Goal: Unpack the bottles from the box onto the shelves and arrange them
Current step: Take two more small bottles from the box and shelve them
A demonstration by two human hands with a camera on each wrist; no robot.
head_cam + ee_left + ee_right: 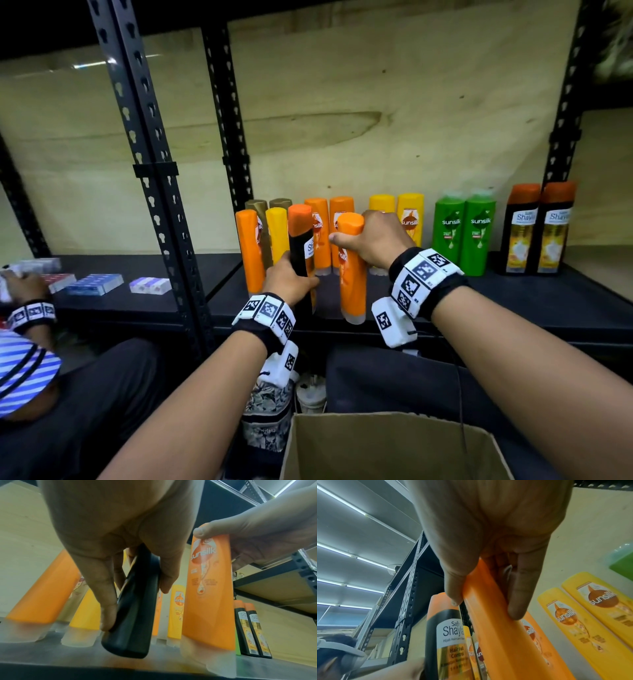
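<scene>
My left hand [291, 275] grips a black bottle with an orange cap [300, 240] around its lower body, tilted just above the dark shelf [531, 301]. The left wrist view shows fingers and thumb wrapped round this black bottle [135, 622]. My right hand [373, 240] holds an orange Sunsilk bottle [352, 274] by its upper end, thumb on the front; its clear cap end stands near the shelf's front edge. The right wrist view shows that orange bottle [501, 635] beside the black one [448, 635]. The open cardboard box [394, 445] sits below, its contents hidden.
Rows of orange, yellow and gold bottles [329, 233] stand behind my hands. Two green bottles [464, 233] and two black bottles [537, 229] stand to the right. Black uprights [154, 178] divide the bays. Another person's hand [20, 284] works by small boxes [92, 284] at left.
</scene>
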